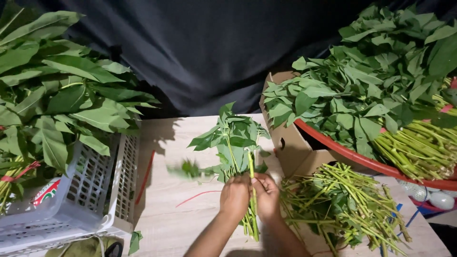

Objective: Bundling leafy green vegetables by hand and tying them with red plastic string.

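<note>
Two hands, left hand [234, 195] and right hand [266, 194], clench one leafy stem bunch [236, 143].

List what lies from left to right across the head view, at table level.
White slotted crate heaped with leafy bundles → thin red string on the wooden table → left hand → right hand, both gripping a leafy bunch → loose pile of cut stems → red basin of greens.

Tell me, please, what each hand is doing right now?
Left hand: closed around the bunch of leafy stems.
Right hand: closed on the same bunch, from the other side.
</note>
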